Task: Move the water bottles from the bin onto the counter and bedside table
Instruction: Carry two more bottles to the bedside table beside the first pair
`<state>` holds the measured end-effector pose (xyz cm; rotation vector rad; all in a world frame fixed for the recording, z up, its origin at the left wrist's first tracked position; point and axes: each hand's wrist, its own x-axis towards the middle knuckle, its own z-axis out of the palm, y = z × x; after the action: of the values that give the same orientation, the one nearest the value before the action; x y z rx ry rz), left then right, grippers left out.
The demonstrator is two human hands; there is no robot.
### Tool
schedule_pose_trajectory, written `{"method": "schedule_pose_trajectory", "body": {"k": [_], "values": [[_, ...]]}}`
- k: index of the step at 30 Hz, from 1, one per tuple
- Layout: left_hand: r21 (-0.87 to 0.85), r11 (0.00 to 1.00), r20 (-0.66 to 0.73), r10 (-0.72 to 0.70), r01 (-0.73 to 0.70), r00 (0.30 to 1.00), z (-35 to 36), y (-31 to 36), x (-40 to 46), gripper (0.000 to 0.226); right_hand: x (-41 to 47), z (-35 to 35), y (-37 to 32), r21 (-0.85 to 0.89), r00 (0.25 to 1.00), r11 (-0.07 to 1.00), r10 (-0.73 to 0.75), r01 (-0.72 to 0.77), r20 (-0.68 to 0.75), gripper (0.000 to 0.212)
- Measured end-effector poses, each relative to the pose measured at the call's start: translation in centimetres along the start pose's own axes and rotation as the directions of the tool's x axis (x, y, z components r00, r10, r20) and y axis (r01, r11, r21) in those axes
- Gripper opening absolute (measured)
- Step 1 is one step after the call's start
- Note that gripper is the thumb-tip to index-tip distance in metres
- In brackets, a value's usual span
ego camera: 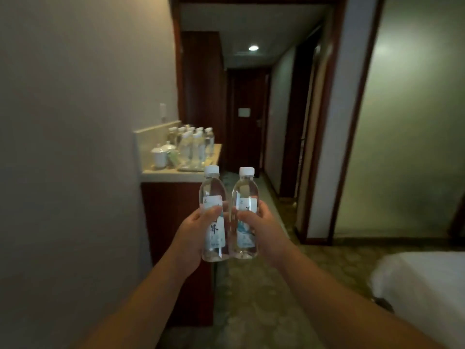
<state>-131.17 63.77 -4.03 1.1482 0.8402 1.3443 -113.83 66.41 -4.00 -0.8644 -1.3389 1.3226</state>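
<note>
The left hand (195, 229) is wrapped around the left bottle (213, 215), the right hand (260, 224) around the right bottle (245, 214), both upright, side by side, in the air short of the counter (173, 173). Its front edge is crowded by a bottle cluster (193, 147) and white cups (162, 153); setting these two down carelessly could, I judge, topple neighbours. Both bottles are clear, full, white-capped, with pale labels. No bin or bedside table is in view.

White lidded cups (161, 153) left; dark door (245, 117) down hallway; white bed (425, 285) right.
</note>
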Motion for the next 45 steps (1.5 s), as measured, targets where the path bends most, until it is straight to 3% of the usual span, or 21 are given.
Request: {"method": "schedule_pose_trajectory", "body": {"k": [3, 9, 11, 15, 22, 27, 31, 35, 40, 45], "values": [[-0.021, 1.000, 0.082, 0.006, -0.005, 0.997, 6.9, 1.2, 0.9, 0.049, -4.2, -5.2, -4.7, -0.062, 0.994, 0.996, -0.073, 0.068, -0.084, 0.030], [-0.044, 0.999, 0.329, -0.001, 0.017, 0.944, 23.8, 0.8, -0.5, 0.049, -15.2, -15.6, -12.8, -0.238, 0.931, 0.962, -0.206, 0.135, -0.302, 0.056], [-0.050, 0.998, 0.422, -0.011, 0.035, 0.907, 29.8, 0.2, -1.8, 0.050, -19.2, -19.6, -14.7, -0.275, 0.887, 0.953, -0.232, 0.126, -0.399, 0.054], [-0.027, 0.998, 0.585, -0.035, 0.063, 0.810, 42.2, -1.6, -5.3, 0.051, -28.8, -27.9, -18.0, -0.321, 0.777, 0.941, -0.278, 0.103, -0.565, 0.034], [-0.016, 0.999, 0.844, -0.008, 0.041, 0.536, 65.0, -6.4, -16.2, 0.058, -49.4, -42.6, -22.9, -0.378, 0.525, 0.926, -0.329, 0.015, -0.785, 0.026], [-0.005, 0.999, 0.919, -0.009, 0.034, 0.395, 79.0, -9.1, -24.8, 0.050, -62.5, -51.2, -25.9, -0.378, 0.335, 0.926, -0.348, -0.025, -0.876, 0.032], [0.024, 0.999, 0.946, -0.034, 0.034, 0.323, 87.5, -11.0, -29.7, 0.035, -70.4, -55.4, -27.6, -0.371, 0.245, 0.924, -0.339, -0.098, -0.908, 0.062], [0.044, 0.998, 0.964, -0.052, 0.038, 0.260, 96.2, -13.3, -33.4, 0.037, -77.0, -60.1, -28.8, -0.381, 0.194, 0.923, -0.364, -0.060, -0.911, 0.049], [0.055, 0.998, 0.984, -0.061, 0.044, 0.167, 107.4, -17.0, -35.8, 0.050, -83.4, -68.2, -30.2, -0.390, 0.093, 0.917, -0.382, -0.085, -0.919, 0.054], [0.073, 0.995, 0.990, -0.080, 0.063, 0.112, 121.2, -20.4, -36.3, 0.055, -89.0, -79.4, -33.2, -0.404, 0.022, 0.905, -0.405, -0.130, -0.914, 0.029]]}}
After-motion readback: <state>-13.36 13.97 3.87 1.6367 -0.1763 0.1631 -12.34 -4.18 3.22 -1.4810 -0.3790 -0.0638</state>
